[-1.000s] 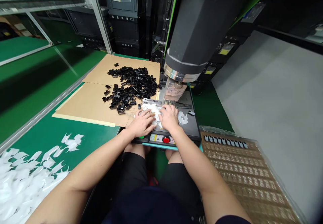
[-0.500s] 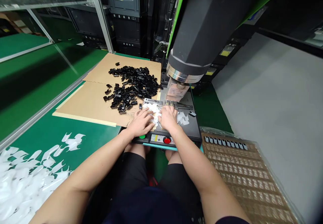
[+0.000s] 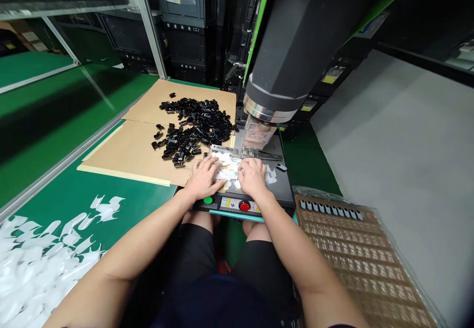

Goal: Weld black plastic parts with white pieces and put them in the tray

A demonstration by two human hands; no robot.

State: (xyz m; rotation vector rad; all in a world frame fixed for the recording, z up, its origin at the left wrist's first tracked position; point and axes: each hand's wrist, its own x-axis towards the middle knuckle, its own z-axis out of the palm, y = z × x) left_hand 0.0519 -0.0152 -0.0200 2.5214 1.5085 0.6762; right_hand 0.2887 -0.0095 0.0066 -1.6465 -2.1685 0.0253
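Across the dark base plate [image 3: 278, 186], thin white pieces [image 3: 227, 168] lie heaped between the left hand [image 3: 202, 178], whose fingers fan loosely at their edge, and the right hand [image 3: 254, 177], curled, whether pinching one I cannot tell; a few lie just right of it, while black parts [image 3: 202, 123] sit piled on cardboard [image 3: 126, 145] past the left hand

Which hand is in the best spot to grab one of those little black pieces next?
Probably the left hand. It's beside the cardboard, close to the black pieces. The right hand is farther from them, across the white pieces.
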